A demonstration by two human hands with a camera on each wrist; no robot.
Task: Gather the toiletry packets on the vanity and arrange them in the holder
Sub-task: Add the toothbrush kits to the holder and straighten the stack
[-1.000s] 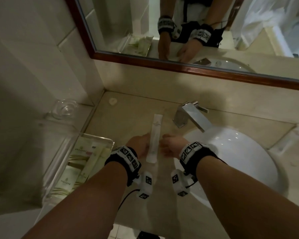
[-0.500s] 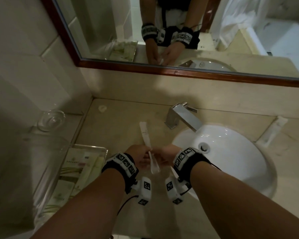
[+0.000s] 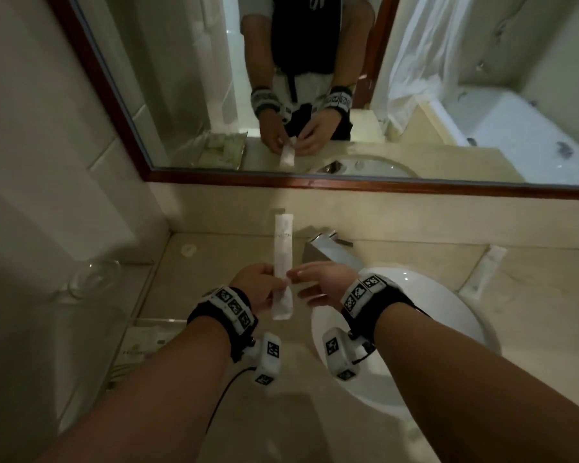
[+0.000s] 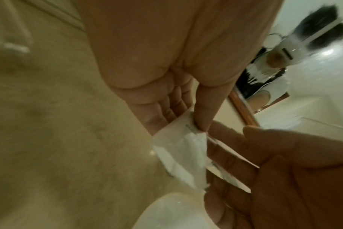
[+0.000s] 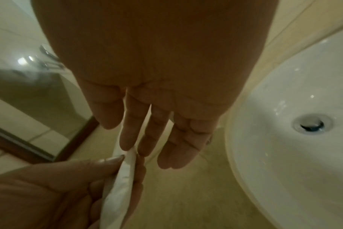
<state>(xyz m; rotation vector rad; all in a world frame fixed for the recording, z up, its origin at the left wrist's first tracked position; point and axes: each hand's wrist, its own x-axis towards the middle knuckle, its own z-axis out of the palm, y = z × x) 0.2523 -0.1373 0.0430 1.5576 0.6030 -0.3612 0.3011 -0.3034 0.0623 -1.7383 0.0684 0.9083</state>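
Upright between both hands, the long white toiletry packet (image 3: 283, 265) is pinched by the left hand (image 3: 254, 289) above the table (image 3: 234, 262); the right hand (image 3: 325, 284), fingers straight and relaxed, touches its edge, beside the sink (image 3: 448, 312).

Both forearms are bare, with no sleeves reaching the wrists. Each wrist wears a black strap (image 3: 222, 312) ringed with white blocks printed in black square-code markers, and the right strap (image 3: 365, 297) matches it. A small white camera module (image 3: 268, 357) with the same markers hangs under each wrist, a thin black cable trailing from the left one.
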